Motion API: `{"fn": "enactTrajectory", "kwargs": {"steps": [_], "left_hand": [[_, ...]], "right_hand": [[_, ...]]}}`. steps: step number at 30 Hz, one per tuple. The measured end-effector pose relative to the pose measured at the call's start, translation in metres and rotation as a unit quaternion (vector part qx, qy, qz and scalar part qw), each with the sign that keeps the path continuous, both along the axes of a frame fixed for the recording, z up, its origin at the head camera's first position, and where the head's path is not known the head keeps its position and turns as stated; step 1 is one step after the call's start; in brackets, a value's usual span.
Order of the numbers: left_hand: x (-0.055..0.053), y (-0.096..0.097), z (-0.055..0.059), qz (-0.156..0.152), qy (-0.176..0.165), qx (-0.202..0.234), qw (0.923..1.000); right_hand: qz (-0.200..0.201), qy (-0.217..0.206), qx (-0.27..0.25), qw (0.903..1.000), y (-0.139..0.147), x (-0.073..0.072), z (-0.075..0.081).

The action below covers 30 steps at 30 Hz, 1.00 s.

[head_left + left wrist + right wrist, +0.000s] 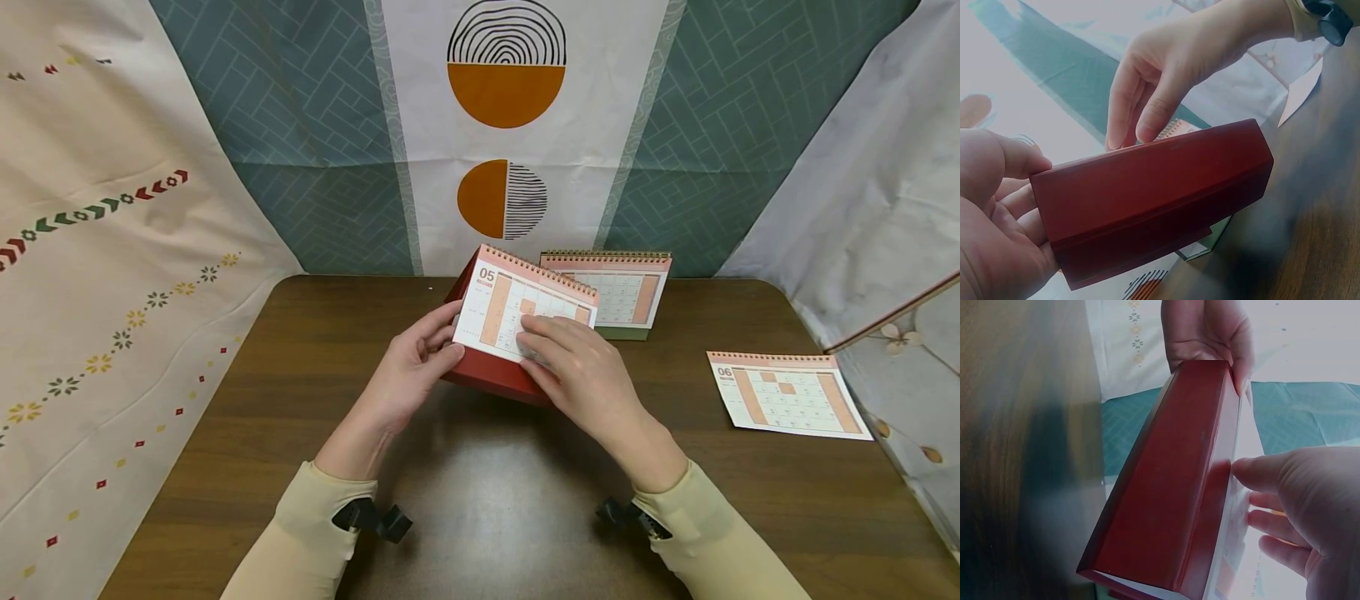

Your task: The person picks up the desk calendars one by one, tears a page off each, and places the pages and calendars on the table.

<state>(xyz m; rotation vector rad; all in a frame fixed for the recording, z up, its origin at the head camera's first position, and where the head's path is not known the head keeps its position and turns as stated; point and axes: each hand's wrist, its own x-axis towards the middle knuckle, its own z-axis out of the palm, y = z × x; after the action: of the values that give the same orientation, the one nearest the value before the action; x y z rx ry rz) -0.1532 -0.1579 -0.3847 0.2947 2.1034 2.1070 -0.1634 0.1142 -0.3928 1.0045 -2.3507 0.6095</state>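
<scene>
A desk calendar [525,310] with a red base [1160,187] is tilted above the brown table [480,508], its spiral-bound page reading "05". My left hand [442,333] grips its left end, thumb on the front and fingers behind. My right hand [551,346] lays its fingers over the lower right of the page. In the right wrist view its thumb [1254,472] presses the edge of the red base [1179,481], so it pinches the calendar. The left wrist view shows the right hand's fingertips [1144,128] at the top edge of the base.
A second desk calendar [615,292] on a green base stands just behind, near the table's back edge. A loose page marked "06" [787,393] lies flat at the right. Patterned cloths hang behind and along both sides of the table.
</scene>
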Motion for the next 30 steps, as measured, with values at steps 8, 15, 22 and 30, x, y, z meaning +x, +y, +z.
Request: {"fn": "enactTrajectory", "kwargs": {"steps": [8,15,22,30], "left_hand": [[0.000,0.002,0.001,0.010,0.014,0.004,0.9999],[0.000,0.004,0.001,0.020,0.028,0.007,0.9994],[0.000,0.006,-0.002,0.026,0.021,0.004,0.9994],[0.002,0.007,-0.002,0.024,0.018,0.009,0.9995]], "right_hand": [[-0.005,-0.002,0.000,1.0000,-0.001,0.001,0.001],[-0.017,0.013,-0.012,0.9997,-0.004,0.002,-0.001],[-0.041,0.026,-0.029,0.9984,-0.011,0.005,-0.004],[-0.058,0.033,-0.024,0.9975,-0.013,0.007,-0.002]]}}
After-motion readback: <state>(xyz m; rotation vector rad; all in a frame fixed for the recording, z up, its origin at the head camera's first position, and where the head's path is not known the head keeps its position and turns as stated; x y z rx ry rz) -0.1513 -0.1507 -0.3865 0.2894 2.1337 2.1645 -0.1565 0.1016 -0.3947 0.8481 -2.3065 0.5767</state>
